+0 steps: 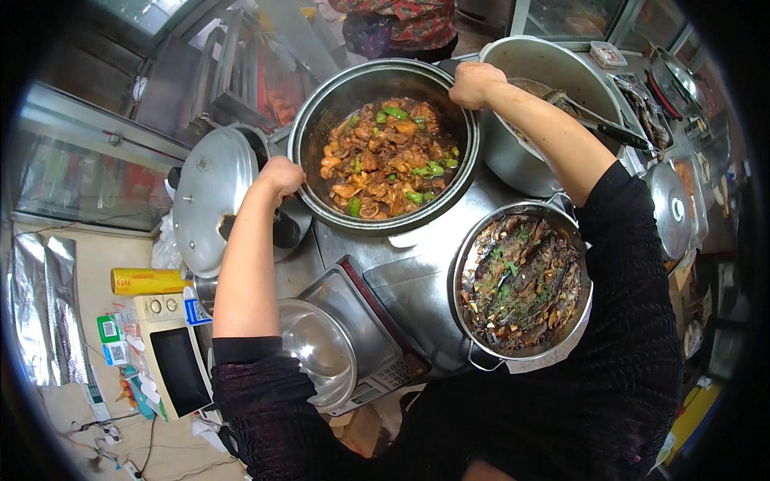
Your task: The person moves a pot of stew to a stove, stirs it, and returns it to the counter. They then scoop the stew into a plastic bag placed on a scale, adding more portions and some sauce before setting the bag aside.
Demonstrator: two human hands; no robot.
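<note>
A large dark-rimmed pot (pixel 313 129) is held between my two hands. My left hand (pixel 281 178) grips it at its left side, the handle there hidden by my fingers. At the upper right, my right hand (pixel 477 84) is closed around a dark handle. Inside lies a brown stew of meat chunks (pixel 385 153) with green pepper pieces. Whether the pot rests on the metal table (pixel 415 252) or is lifted cannot be told. Just left of my left hand stands a pressure cooker with its lid (pixel 213 192) tilted on it.
A tall pot (pixel 517 174) holding a long-handled utensil (pixel 619 133) stands right of the stew. Nearer me are a two-handled pan of braised fish (pixel 520 288), a digital scale (pixel 361 306) and a steel bowl (pixel 322 355). A person (pixel 400 27) is across the table. A microwave (pixel 174 361) is at left.
</note>
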